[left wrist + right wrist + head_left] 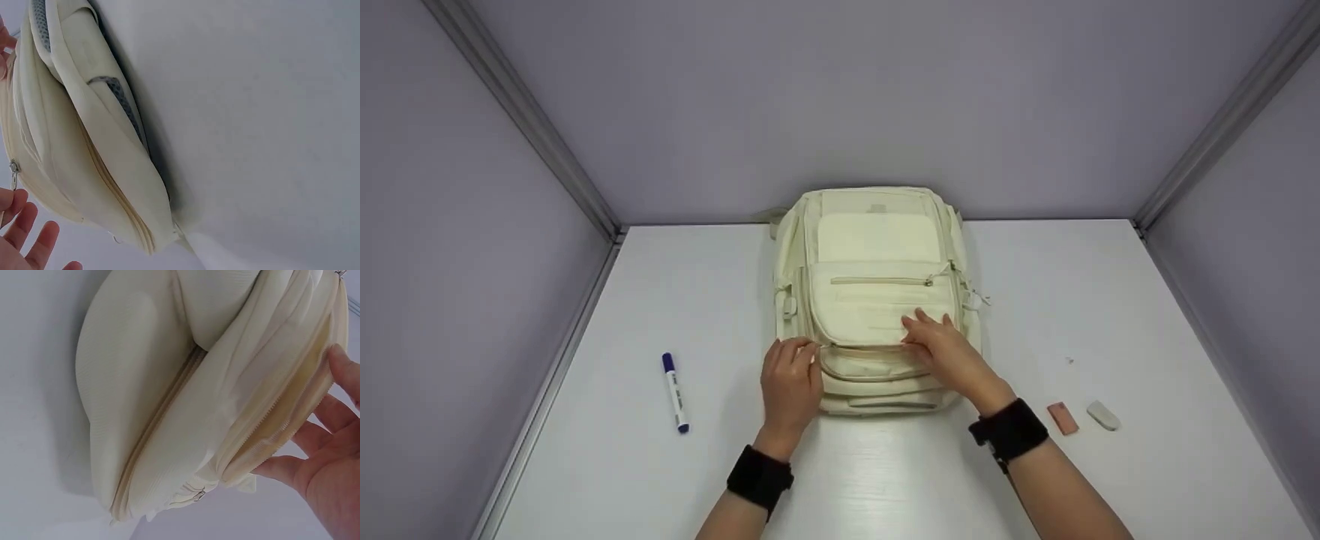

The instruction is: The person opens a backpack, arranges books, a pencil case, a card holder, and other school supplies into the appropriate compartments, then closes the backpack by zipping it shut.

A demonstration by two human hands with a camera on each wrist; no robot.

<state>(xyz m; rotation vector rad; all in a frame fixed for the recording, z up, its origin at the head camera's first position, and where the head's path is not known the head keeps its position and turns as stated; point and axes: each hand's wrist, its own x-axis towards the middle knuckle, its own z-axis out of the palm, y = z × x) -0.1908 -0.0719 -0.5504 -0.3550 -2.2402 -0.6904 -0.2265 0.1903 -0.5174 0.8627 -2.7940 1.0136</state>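
Observation:
A cream backpack (877,238) lies on the white table with its front facing up. Its front pocket (301,391) gapes along the zipper at the near end. My left hand (793,379) is at the left end of that opening, where thumb and forefinger pinch the metal zipper pull (14,175). On the other side, my right hand (949,356) grips the edge of the pocket flap (877,322), thumb on one face and fingers spread on the other. The pocket's depth is hidden in shadow.
A marker (676,394) with blue ends lies left of the backpack. To the right are a pinkish eraser-like block (1063,418) and a whitish one (1103,415), with a tiny scrap behind them. Pale walls enclose the table (862,472) at the back and sides.

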